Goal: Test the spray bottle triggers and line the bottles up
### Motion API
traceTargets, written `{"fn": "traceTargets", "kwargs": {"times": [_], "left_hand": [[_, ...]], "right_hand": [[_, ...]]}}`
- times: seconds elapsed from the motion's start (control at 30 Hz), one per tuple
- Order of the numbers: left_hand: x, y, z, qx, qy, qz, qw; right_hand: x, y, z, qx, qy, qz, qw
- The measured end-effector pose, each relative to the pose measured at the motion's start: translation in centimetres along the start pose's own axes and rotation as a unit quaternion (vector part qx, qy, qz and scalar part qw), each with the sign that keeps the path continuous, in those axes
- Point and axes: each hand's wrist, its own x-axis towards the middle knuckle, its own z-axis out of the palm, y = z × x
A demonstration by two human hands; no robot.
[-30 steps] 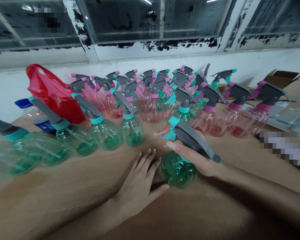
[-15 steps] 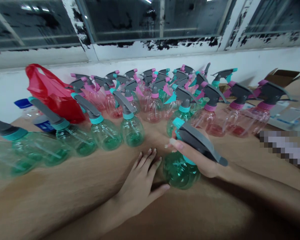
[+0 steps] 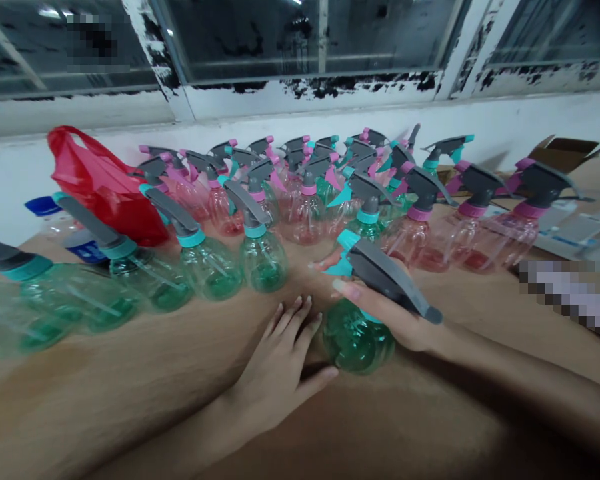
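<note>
A green spray bottle (image 3: 359, 340) with a grey and turquoise spray head stands near the middle, leaning slightly. My right hand (image 3: 393, 303) is wrapped around its neck from the right, thumb on the near side. One fingertip sticks out to the left by the turquoise trigger (image 3: 339, 267); the other fingers are mostly hidden behind the bottle. Flat on the table (image 3: 145, 393), my left hand (image 3: 280, 363) lies just left of this bottle with spread fingers, holding nothing. Its thumb points toward the bottle's base; whether they touch, I cannot tell.
Green spray bottles (image 3: 213, 267) form a row on the left. Pink spray bottles (image 3: 307, 217) and more green ones crowd the back, with pink ones (image 3: 503, 240) at right. A red plastic bag (image 3: 107, 190), a blue-capped bottle (image 3: 47, 208) and an open cardboard box (image 3: 567, 152) stand along the wall.
The held bottle's head has tipped slightly left, and a right fingertip now shows extended beside the more visible trigger. My left hand stays in place.
</note>
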Motion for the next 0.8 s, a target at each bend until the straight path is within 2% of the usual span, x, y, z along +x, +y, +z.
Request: {"fn": "traceTargets", "kwargs": {"times": [0.8], "left_hand": [[0.12,0.05,-0.07,-0.002,-0.008,-0.002,1.0]], "right_hand": [[-0.05,0.18,-0.04,0.004,0.001,-0.012,1.0]]}}
